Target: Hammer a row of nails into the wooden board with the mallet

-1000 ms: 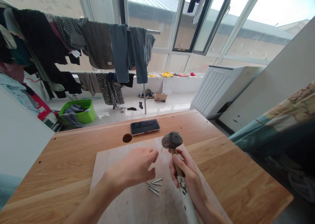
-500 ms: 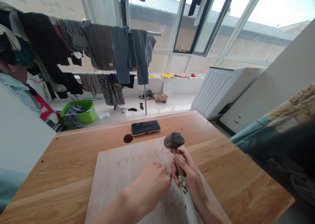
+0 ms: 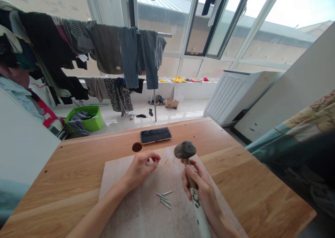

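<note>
A pale wooden board (image 3: 120, 203) lies before me. Over its far part, my left hand (image 3: 142, 166) is closed in a pinch, thumb and fingertips near the surface; anything between them is too small to make out. Two thin nails (image 3: 173, 159) stand up from the board just right of those fingertips. My right hand (image 3: 202, 182) is wrapped round the handle of a rubber mallet (image 3: 185, 149), whose dark head points up above the board's far right part. Several loose silver nails (image 3: 164, 199) lie in a small pile between my forearms.
Beneath the board is a wooden table (image 3: 235, 182) with a round hole (image 3: 136, 147). A phone (image 3: 155, 135) lies behind the board. Farther off are a clothes rack with hanging trousers (image 3: 128, 53), a green tub (image 3: 91, 119) and a white cabinet-like unit (image 3: 227, 95). A curtain (image 3: 293, 133) hangs at right.
My left hand has moved away and leftward from the board's middle to its far part, uncovering the pile of nails. My right hand holds the mallet in nearly the same place.
</note>
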Motion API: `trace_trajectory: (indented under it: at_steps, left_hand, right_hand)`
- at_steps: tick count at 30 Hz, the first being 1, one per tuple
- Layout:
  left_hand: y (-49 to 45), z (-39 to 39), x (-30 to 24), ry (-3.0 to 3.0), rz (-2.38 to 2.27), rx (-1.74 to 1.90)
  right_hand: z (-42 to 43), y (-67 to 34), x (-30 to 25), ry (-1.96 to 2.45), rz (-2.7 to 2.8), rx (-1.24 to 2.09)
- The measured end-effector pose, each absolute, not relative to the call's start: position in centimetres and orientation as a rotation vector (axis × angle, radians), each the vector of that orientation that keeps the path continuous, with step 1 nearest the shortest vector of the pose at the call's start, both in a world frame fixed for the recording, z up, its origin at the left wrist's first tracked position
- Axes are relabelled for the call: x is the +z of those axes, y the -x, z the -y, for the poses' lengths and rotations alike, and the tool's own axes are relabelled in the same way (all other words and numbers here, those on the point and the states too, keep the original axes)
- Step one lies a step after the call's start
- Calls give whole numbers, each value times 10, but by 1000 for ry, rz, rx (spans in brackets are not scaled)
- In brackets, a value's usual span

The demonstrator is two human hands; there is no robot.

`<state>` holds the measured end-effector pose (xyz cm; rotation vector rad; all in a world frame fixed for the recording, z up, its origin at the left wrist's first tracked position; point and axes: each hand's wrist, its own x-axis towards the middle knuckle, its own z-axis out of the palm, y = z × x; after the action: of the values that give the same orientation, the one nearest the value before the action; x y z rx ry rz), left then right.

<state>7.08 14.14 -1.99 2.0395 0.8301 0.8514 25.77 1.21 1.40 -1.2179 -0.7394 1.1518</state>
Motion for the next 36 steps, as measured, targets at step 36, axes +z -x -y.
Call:
trace_trajectory:
  at_steps: [36]
  left_hand:
    - [-71, -139, -23, -1988, -789, 817]
  right_hand:
    - [-16, -232, 7, 1160, 910, 1417]
